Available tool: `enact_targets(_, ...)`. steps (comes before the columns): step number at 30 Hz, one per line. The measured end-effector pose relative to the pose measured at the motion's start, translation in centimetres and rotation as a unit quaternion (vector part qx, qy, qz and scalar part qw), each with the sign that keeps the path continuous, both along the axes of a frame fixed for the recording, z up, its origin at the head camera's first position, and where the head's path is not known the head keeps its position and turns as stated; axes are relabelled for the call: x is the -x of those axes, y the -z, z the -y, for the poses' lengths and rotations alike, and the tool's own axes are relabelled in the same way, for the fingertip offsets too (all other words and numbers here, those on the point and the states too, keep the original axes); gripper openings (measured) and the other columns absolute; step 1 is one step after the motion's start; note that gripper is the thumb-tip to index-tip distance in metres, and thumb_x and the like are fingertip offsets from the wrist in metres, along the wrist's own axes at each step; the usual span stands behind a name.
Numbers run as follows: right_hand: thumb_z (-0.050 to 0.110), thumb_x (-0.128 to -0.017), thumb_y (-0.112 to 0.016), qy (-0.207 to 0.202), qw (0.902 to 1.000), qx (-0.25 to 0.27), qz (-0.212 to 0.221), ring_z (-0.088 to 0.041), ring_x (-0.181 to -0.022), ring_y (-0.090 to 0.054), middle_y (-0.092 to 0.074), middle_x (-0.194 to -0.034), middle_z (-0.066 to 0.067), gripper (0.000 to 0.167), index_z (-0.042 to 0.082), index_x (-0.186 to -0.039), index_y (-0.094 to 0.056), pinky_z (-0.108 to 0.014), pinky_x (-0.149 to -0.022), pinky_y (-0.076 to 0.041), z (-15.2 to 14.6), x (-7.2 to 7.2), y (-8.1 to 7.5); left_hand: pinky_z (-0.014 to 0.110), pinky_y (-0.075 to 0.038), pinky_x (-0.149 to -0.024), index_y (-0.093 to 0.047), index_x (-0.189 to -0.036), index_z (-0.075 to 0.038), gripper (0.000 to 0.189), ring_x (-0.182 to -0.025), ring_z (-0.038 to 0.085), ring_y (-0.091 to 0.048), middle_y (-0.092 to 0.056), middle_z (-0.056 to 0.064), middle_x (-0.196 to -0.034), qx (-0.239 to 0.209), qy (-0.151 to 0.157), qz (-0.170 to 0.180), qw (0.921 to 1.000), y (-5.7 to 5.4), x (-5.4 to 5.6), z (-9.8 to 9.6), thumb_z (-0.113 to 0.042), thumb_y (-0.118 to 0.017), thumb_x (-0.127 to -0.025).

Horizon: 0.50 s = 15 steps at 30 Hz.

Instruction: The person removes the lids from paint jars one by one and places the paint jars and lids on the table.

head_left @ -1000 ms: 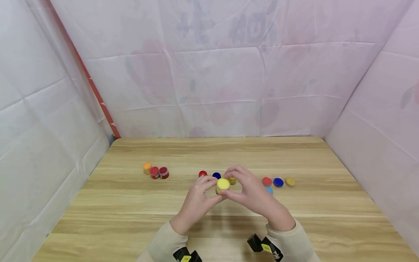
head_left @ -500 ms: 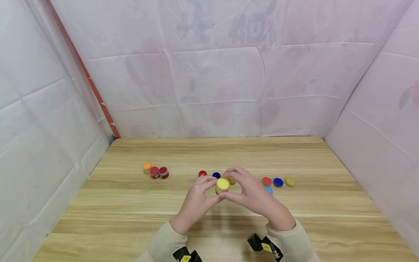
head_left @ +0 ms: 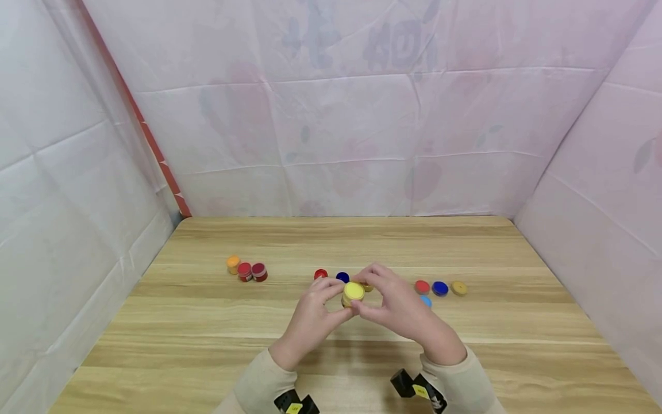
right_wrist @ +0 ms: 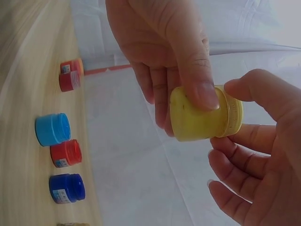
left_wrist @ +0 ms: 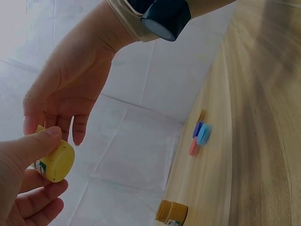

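Note:
Both hands meet on a small yellow paint jar (head_left: pixel 354 292), raised over the table. My left hand (head_left: pixel 312 310) grips the jar's body between thumb and fingers. On the other side, my right hand (head_left: pixel 398 299) pinches the yellow lid (right_wrist: pixel 233 115) at its ridged rim with thumb and fingertips. The jar lies on its side in the right wrist view, lid toward the right hand. Behind the hands stand lidless jars: a red jar (right_wrist: pixel 67 153), a dark blue jar (right_wrist: pixel 67 188), a light blue jar (right_wrist: pixel 52 129) and an ochre jar (left_wrist: pixel 171 213). In the head view the hands partly hide them.
Loose lids lie at the right: a red lid (head_left: pixel 422 287), a blue lid (head_left: pixel 440 288), an ochre lid (head_left: pixel 458 288) and a light blue lid (head_left: pixel 426 301). At the left an orange jar (head_left: pixel 233 264), a red jar (head_left: pixel 245 272) and a dark red jar (head_left: pixel 259 272) stand together on the wooden table (head_left: pixel 181 322).

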State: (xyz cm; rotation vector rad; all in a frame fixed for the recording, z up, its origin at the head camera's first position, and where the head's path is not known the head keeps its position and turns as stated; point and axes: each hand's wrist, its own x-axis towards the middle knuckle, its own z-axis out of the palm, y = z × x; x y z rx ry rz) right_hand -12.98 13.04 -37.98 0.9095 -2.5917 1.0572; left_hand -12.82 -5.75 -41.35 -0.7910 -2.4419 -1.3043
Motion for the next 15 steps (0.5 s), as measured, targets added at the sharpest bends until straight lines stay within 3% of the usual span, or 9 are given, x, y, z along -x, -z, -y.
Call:
enact_targets(7, 0.037, -0.078, -0.074, 0.011, 0.9999, -0.008, -0.009, -0.011, -0.093, -0.055, -0.054, -0.101, 0.008, 0.038, 0.014, -0.105, -0.063, -0.03, -0.076, -0.049, -0.03, 0.13, -0.08, 0.031, -0.047, -0.084, -0.068, -0.11, -0.009, 0.041, -0.101, 0.01, -0.052, -0.063, -0.003, -0.106, 0.014, 0.002, -0.011, 0.9998, 0.08, 0.06, 0.06, -0.037, -0.07, -0.08)
enact_targets(15, 0.032, -0.078, -0.076, 0.025, 0.9996, -0.009, -0.002, -0.016, -0.092, -0.058, -0.052, -0.097, 0.01, 0.026, 0.016, -0.094, -0.062, -0.03, -0.075, -0.05, -0.03, 0.03, -0.1, 0.031, -0.047, -0.084, -0.069, -0.107, -0.01, 0.037, -0.101, 0.01, -0.052, -0.063, -0.005, -0.105, 0.018, -0.001, -0.003, 0.9998, 0.18, 0.1, 0.04, -0.036, -0.073, -0.08)
